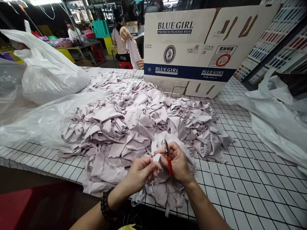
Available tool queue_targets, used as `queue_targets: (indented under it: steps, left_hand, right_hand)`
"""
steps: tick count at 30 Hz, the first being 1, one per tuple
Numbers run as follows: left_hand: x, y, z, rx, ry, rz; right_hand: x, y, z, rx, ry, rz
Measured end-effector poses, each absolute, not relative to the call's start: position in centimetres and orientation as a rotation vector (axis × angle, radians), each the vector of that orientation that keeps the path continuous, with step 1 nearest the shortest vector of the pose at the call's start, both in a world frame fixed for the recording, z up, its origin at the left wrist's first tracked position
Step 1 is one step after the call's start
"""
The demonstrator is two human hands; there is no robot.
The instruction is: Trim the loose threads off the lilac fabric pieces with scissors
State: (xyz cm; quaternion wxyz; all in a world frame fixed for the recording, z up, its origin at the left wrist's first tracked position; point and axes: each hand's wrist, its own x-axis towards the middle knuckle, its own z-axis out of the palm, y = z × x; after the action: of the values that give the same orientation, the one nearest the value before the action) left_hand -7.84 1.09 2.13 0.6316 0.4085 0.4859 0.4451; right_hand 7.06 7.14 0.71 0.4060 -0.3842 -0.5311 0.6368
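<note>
My left hand [146, 169] pinches the edge of a pale lilac fabric piece [165, 138] near the front of the table. Close beside it, my right hand [176, 161] is wrapped round a small pair of thread snips [169, 164] with red handles, their metal tips pointing up and away from me. Fingers of the right hand also touch the same fabric edge. Below and around both hands spreads a large heap of similar lilac fabric pieces [134, 127]. Whether the blades are apart is too small to tell.
A cardboard box [182, 57] stands behind the heap. White plastic bags [50, 70] lie at the left, another plastic bag [275, 108] at the right. Across the table [251, 188], a co-worker's hand [126, 33] holds up a fabric piece. Other people sit farther back.
</note>
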Motion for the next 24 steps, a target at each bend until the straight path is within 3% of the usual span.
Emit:
queue_targets:
  steps: [6, 11, 15, 20, 24]
  left_hand:
    - [-8.0, 1.6, 3.0, 1.466, 1.356, 1.285]
    - [-6.9, 2.6, 1.7, 1.164, 1.044, 1.257]
    - [-6.4, 3.0, 0.9, 1.145, 1.081, 1.269]
    - [-6.4, 3.1, 1.0, 1.472, 1.194, 1.217]
    - [-6.4, 3.0, 1.6, 1.629, 1.188, 1.11]
  right_hand:
    - [7.6, 6.8, 1.1, -0.983, -1.323, 1.677]
    - [8.8, 6.5, 1.2, -1.093, -1.292, 1.625]
    - [11.3, 5.3, 2.3, -1.278, -1.342, 1.367]
    - [13.4, 3.4, 3.7, -1.653, -1.947, 0.809]
    - [13.4, 3.2, 4.1, -1.738, -2.1, 0.665]
